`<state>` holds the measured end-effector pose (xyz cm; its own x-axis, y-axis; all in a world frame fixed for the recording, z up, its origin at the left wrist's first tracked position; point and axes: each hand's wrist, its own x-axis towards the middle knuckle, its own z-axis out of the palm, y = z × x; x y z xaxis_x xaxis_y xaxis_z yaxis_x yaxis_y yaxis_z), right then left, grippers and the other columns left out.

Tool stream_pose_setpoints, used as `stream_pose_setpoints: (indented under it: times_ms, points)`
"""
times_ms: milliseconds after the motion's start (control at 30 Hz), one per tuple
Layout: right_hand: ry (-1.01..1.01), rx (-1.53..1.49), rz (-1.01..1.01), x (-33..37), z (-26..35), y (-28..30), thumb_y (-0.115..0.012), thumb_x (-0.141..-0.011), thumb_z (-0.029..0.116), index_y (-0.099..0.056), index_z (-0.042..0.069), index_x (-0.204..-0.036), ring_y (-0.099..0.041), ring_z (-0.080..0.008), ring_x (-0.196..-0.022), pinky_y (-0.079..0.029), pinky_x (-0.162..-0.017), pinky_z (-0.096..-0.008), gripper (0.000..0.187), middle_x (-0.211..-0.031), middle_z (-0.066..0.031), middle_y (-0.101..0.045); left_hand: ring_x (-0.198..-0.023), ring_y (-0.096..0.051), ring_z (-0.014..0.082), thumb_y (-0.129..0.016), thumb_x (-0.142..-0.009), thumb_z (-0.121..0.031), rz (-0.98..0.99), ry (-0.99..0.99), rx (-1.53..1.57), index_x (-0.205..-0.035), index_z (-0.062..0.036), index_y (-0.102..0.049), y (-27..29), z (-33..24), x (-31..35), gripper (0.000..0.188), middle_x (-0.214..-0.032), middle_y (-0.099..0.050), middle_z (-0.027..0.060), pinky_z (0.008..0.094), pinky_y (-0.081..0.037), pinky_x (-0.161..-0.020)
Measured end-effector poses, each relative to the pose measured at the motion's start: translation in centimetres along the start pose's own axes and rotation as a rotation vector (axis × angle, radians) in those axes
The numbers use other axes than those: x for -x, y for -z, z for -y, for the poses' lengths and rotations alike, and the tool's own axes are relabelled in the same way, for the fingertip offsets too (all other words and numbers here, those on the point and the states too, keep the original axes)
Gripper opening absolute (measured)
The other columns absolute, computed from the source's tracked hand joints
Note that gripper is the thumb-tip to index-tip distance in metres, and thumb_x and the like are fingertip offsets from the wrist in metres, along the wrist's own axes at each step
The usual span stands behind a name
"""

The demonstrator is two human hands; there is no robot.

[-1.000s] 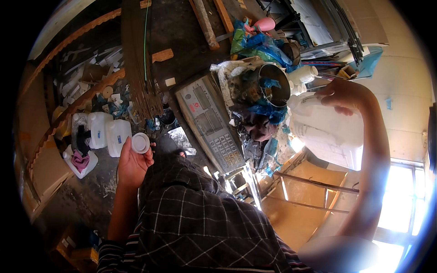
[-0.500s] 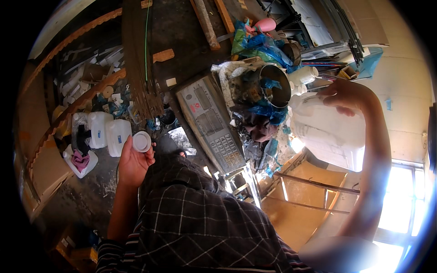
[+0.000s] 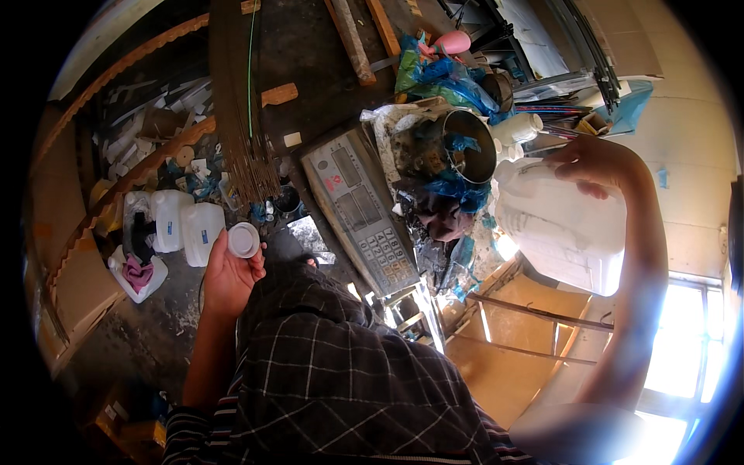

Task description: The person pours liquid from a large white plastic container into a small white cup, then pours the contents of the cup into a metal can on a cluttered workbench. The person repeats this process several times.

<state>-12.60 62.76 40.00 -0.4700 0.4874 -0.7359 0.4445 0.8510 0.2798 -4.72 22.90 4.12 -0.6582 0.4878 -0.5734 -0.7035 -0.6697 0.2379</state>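
In my left hand (image 3: 230, 279) is a round white cap (image 3: 244, 240), its hollow inside facing up between my thumb and fingers. My right hand (image 3: 593, 164) grips a large translucent white jerrycan (image 3: 559, 225) at the top by its handle. The can is tilted, its neck end toward the open metal can (image 3: 470, 147), which is dark and holds some blue film. Where the jerrycan's mouth meets the things behind it I cannot make out. The metal can stands beside a grey electronic scale (image 3: 358, 213) with a keypad and displays.
Several white jerrycans (image 3: 203, 232) stand on the floor at left, one cut open with a pink cloth (image 3: 137, 273) in it. Blue and green plastic bags (image 3: 446, 81) lie behind the metal can. White bottles (image 3: 518, 129) sit beside it. Long thin rods (image 3: 240, 116) hang over the far left.
The jerrycan in my right hand has shifted very slightly right and down. My left hand with the cap has barely moved.
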Motion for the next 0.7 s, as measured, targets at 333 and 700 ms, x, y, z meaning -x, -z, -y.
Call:
stream_pose_setpoints:
  times_ms: [333,700]
  points:
    - [0.017,0.023,0.022,-0.6,-0.6,0.2,-0.054,-0.085,0.019,-0.068,0.009,-0.111,-0.053,-0.0126,-0.038,-0.044,-0.037,-0.0275,0.031,-0.053,-0.0072,-0.056,-0.067,-0.051,0.015,-0.033,-0.101,-0.047,-0.005,-0.033,-0.037,-0.103,0.0013,-0.054,0.1,0.2,0.2,0.053,-0.076,-0.056,0.0073,0.028,-0.04,-0.061]
    - [0.013,-0.008,0.048,-0.4,-0.2,0.1,-0.057,-0.081,0.02,-0.069,0.011,-0.114,-0.048,-0.0119,-0.035,-0.039,-0.036,-0.028,0.036,-0.048,-0.0055,-0.051,-0.067,-0.051,0.0145,-0.033,-0.101,-0.046,-0.021,-0.003,-0.004,-0.103,0.0018,-0.054,0.0,0.0,0.4,0.053,-0.076,-0.056,0.0071,0.0278,-0.04,-0.061]
